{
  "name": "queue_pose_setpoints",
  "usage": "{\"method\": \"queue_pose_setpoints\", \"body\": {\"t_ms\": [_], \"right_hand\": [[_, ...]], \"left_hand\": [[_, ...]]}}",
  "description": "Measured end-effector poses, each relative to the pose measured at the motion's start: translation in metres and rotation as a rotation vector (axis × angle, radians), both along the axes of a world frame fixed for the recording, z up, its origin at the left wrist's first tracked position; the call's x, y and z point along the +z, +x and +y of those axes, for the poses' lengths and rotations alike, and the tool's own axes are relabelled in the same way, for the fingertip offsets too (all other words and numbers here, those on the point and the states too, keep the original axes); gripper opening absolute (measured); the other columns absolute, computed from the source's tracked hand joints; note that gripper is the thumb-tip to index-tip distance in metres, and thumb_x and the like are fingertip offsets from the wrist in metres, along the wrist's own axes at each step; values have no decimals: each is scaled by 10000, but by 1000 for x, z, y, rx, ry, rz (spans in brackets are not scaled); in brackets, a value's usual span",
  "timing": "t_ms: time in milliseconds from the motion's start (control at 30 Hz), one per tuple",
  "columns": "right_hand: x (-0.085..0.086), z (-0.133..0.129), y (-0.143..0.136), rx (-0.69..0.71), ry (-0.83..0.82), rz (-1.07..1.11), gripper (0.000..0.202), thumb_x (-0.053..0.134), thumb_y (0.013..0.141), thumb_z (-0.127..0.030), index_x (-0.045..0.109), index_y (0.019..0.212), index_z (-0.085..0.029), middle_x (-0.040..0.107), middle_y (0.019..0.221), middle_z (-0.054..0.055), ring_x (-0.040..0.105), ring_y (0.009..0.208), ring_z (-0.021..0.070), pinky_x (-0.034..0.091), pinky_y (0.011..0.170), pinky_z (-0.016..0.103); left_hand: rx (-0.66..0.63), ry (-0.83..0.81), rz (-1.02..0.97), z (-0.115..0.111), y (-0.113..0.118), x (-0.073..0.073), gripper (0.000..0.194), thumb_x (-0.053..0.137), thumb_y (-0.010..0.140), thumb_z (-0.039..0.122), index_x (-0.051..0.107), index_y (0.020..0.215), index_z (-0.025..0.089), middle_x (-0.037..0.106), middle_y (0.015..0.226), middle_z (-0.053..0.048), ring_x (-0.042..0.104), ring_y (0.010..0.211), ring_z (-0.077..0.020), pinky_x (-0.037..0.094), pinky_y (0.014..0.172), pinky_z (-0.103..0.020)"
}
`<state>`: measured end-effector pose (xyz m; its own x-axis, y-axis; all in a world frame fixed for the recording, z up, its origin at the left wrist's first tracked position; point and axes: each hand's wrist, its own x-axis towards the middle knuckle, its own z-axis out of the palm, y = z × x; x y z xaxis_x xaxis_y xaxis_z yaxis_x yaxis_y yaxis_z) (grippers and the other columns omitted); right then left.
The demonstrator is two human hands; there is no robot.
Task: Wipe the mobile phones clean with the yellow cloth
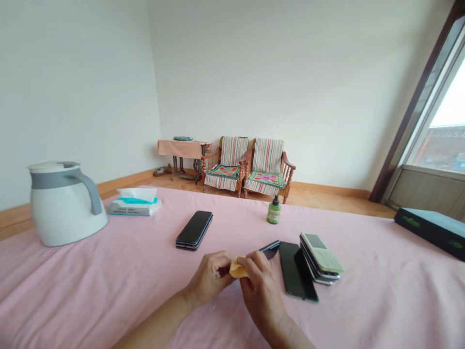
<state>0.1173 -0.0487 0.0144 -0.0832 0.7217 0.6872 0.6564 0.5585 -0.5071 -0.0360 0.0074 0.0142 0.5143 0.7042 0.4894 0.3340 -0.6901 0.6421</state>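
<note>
A small piece of yellow cloth [238,268] is bunched up between my two hands, above the pink bedspread. My right hand [263,293] pinches it from the right with bent fingers. On the other side, my left hand [209,277] is curled closed, thumb and fingertips at the cloth's left edge. Partly hidden behind my right hand lies a dark phone [271,247]. Right of that hand, a black phone [297,271] lies face up, touching a stack of phones [321,257] with a white keypad phone on top. Another stack of dark phones [194,229] lies beyond my left hand.
A green spray bottle [274,211] stands upright beyond the phones. At the left are a white and grey jug [65,208] and a tissue pack [134,204]. A black box [432,230] lies at the right edge. Two wooden chairs [267,165] stand by the wall.
</note>
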Motion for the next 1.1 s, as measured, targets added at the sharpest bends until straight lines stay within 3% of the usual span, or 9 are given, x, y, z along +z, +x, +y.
{"method": "queue_pose_setpoints", "body": {"t_ms": [167,367,533,733,833,1100], "right_hand": [[3,-5,-5,91,-21,-30,349,456,739,62,609,908,-202,554,852,44,509,804,180,430,703,278],[-2,9,22,-125,45,32,269,479,780,-8,618,909,-198,564,819,34,521,767,173,423,697,279],[-1,7,11,-17,27,1,297,461,794,-19,620,958,-208,573,844,31,544,787,160,431,703,252],[5,14,56,-324,-11,13,168,515,792,-96,639,846,-196,561,777,28,536,704,172,408,652,285],[5,16,70,-399,-5,13,167,515,779,-92,639,828,-192,563,768,31,539,700,177,408,658,297],[3,13,-1,-128,32,-105,382,437,745,9,614,1016,-194,570,850,54,540,785,183,443,706,288]], "left_hand": [[-31,-16,-4,-1,0,3,233,631,790,219,592,578,130,509,614,6,502,595,-126,346,533,-200],[-41,-45,14,-2,1,7,199,628,819,240,626,652,133,471,614,22,470,571,-111,324,522,-199],[-72,-52,37,4,-5,10,279,580,863,314,589,648,135,461,625,23,458,592,-119,316,541,-210],[-99,-67,96,27,-24,13,306,550,881,329,609,661,124,476,636,16,454,588,-123,304,548,-222],[-114,-80,111,35,-31,14,307,561,876,339,619,665,124,483,639,20,454,587,-120,305,555,-220],[-170,-127,122,37,-32,12,290,536,894,369,647,771,130,522,693,7,494,641,-131,326,576,-212]]}}
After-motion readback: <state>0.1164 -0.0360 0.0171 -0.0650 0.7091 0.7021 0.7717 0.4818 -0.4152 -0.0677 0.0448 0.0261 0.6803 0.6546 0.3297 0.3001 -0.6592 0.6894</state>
